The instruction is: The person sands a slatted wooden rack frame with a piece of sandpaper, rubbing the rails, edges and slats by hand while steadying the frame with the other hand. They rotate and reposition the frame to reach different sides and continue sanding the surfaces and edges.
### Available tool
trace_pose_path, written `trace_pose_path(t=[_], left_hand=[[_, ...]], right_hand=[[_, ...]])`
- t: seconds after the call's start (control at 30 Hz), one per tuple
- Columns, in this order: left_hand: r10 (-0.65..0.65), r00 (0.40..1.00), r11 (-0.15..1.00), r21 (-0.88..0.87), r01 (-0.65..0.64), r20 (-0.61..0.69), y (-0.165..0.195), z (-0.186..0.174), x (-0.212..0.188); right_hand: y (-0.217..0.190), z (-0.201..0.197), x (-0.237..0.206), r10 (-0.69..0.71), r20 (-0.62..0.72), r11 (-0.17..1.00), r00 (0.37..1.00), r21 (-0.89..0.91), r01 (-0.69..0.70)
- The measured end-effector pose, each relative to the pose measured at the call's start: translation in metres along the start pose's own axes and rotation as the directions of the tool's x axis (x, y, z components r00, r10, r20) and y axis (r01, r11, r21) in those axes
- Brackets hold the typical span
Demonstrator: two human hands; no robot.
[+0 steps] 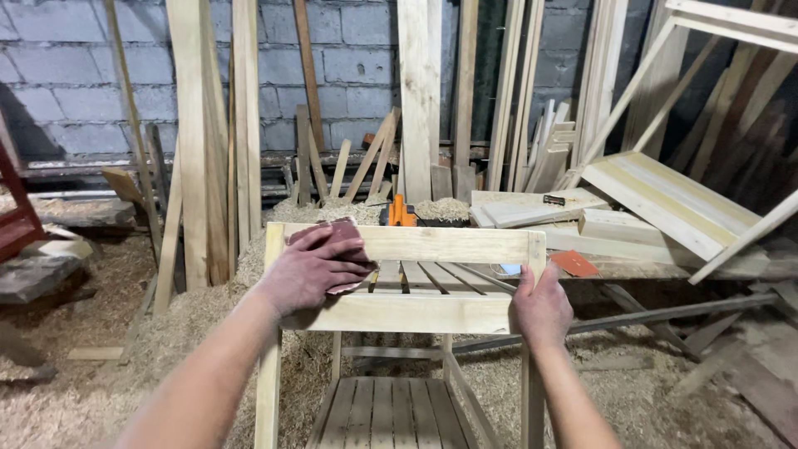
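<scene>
Hands at work on the back of a pale wooden chair (pixel 416 312), seen from above and behind. Left hand (pixel 312 268) lies flat, fingers spread and pressing a reddish-brown sandpaper (pixel 332 233) sheet onto the left end of the top rail (pixel 449 244); the sheet overhangs the rail's upper left corner and folds down over its near face. Right hand (pixel 542 308) wraps the right post (pixel 534 266) just below the top rail, fingers closed around the post's outer edge; the fingertips are hidden behind the wood, so how tight the hold is cannot be told. Between the hands, the lower rail (pixel 399 314) runs unbroken, and the gap between the two rails shows the seat slats (pixel 420 277) beyond. A slatted lower panel (pixel 391 411) shows between the legs at the bottom edge.

Chair stands on a floor deep in sawdust (pixel 91 391), with open floor to its left and right front. Directly behind it a heap of shavings (pixel 440 209) and an orange tool (pixel 401 213) sit near the top rail. Planks (pixel 220 125) lean upright against a grey block wall (pixel 58 75) at the left rear; flat boards (pixel 665 199) and angled frames crowd the right rear. A loose reddish sandpaper piece (pixel 573 263), possibly, lies just right of the post.
</scene>
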State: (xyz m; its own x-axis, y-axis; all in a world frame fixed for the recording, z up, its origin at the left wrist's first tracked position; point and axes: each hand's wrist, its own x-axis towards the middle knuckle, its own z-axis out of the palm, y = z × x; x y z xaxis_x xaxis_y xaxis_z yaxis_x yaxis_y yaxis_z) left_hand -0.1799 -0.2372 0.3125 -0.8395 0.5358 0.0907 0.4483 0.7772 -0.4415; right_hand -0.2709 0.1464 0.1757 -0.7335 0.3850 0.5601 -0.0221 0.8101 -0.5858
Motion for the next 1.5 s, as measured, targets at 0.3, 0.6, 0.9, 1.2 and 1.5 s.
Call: trace_pose_path(t=[0.3,0.6,0.9,1.2,1.5], left_hand=[[0.010,0.997,0.999,-0.044,-0.014,-0.078,-0.047,0.021,-0.034],[0.330,0.880,0.935,-0.007,-0.353,-0.343,0.112,0.002,0.154],[-0.343,0.865,0.902,-0.386,0.194,-0.366,-0.005,-0.029,0.045],[-0.419,0.892,0.893,0.259,0.369,0.172,-0.012,0.011,-0.017],[-0.031,0.878,0.966,-0.240,-0.097,-0.477,0.152,-0.028,0.155]], right_hand=[[-0.002,0.001,0.000,0.001,-0.011,1.000,1.000,0.009,-0.001],[0.016,0.003,0.006,-0.002,0.039,1.000,0.999,0.026,0.001],[0.010,-0.002,-0.001,-0.030,0.021,0.994,0.999,0.109,0.028],[-0.001,0.000,0.001,-0.003,0.007,1.000,1.000,0.001,0.003],[0.013,-0.002,0.003,0.020,0.068,0.997,0.997,0.066,-0.025]])
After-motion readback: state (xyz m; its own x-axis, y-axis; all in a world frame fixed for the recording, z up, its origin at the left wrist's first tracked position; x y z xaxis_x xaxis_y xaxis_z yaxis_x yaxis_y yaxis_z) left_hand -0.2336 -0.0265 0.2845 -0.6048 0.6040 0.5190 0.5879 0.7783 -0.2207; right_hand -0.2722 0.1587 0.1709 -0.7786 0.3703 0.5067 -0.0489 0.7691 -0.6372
